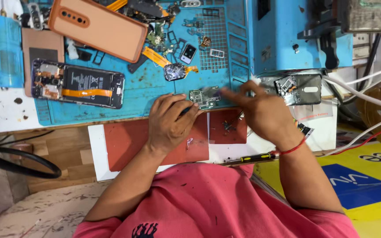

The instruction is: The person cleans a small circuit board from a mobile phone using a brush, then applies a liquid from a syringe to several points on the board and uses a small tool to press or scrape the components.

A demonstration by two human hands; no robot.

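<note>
My left hand point(170, 123) rests on the front edge of the blue work mat point(146, 88), fingers curled around a thin dark tool whose tip points at a small green circuit board point(204, 97). My right hand point(261, 112) hovers just right of that board, blurred, fingers partly spread with fingertips close to it; a red thread circles its wrist. Whether the right hand holds anything is unclear.
An opened phone point(78, 83) with its battery showing lies at the mat's left. A peach phone back cover point(98, 26) leans above it. Small parts and flex cables point(175, 68) litter the mat. A blue machine point(296, 35) stands at the right, and a screwdriver point(252, 158) lies near my chest.
</note>
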